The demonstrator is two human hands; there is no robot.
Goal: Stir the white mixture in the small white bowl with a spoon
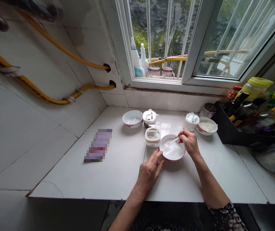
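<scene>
The left hand [149,170] braces the bowl [172,150] of white powder at its 7 o'clock rim, fingers [158,157] spread to steady it mid-surface [118,173], while the right hand [189,142] pinches a small spoon [172,141] at 2 o'clock, dipping in.

Two bare forearms, one patterned sleeve

The left hand [149,171] is seen bare to the elbow; on the right hand [189,142], a dark floral-patterned fabric sleeve [226,218] is worn.
</scene>
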